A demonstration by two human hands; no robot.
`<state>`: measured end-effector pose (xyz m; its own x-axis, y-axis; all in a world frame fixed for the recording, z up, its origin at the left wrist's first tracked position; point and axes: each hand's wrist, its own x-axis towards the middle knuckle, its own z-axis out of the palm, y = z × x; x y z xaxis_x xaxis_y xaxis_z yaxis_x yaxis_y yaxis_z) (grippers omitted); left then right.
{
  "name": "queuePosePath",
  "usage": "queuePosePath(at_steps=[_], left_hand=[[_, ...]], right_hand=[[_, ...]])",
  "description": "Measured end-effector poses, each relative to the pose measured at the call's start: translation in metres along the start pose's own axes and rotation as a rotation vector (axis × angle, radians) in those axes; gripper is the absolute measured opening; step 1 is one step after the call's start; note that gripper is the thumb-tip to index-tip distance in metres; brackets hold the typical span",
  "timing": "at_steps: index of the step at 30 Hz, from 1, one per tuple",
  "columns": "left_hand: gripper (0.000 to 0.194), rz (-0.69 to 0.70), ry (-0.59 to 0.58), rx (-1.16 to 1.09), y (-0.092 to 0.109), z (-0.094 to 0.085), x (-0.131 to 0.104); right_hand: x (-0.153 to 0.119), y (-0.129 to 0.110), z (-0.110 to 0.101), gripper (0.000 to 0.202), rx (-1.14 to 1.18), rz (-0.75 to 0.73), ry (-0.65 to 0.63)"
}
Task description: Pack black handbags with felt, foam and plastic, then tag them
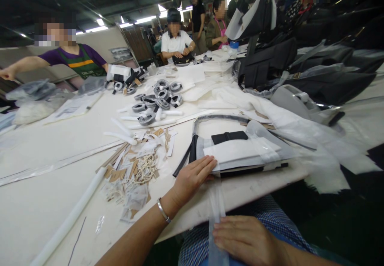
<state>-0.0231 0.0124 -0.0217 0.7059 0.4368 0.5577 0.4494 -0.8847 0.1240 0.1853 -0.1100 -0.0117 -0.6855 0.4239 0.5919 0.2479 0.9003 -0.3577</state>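
A black handbag (229,137) lies on the table before me, partly covered by white and grey wrapping sheets (240,150). Its handle (222,117), wrapped in clear plastic, arches behind it. My left hand (195,174) rests with outstretched fingers on the bag's near left corner, over the wrapping. From under that corner a translucent plastic strip (217,202) hangs over the table edge onto my lap. My right hand (246,234) lies flat on this strip, fingers straight and thumb hidden. Any grip beneath either palm is out of sight.
Left of the bag lies a heap of tags and cords (141,170). Behind it are several wrapped strap coils (162,94) and white foam tubes (72,214). Black bags (270,64) are piled at the right. Other people work around the table (75,154).
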Motion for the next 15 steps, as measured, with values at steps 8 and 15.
queuePosePath(at_steps=[8,15], left_hand=[[0.048,-0.056,-0.012,-0.011,0.006,0.0,0.0],[0.049,-0.071,0.05,-0.023,0.01,0.009,-0.004]], right_hand=[[0.002,0.001,-0.002,0.022,0.011,-0.019,0.009],[0.004,-0.002,-0.006,0.023,0.028,-0.01,-0.003]])
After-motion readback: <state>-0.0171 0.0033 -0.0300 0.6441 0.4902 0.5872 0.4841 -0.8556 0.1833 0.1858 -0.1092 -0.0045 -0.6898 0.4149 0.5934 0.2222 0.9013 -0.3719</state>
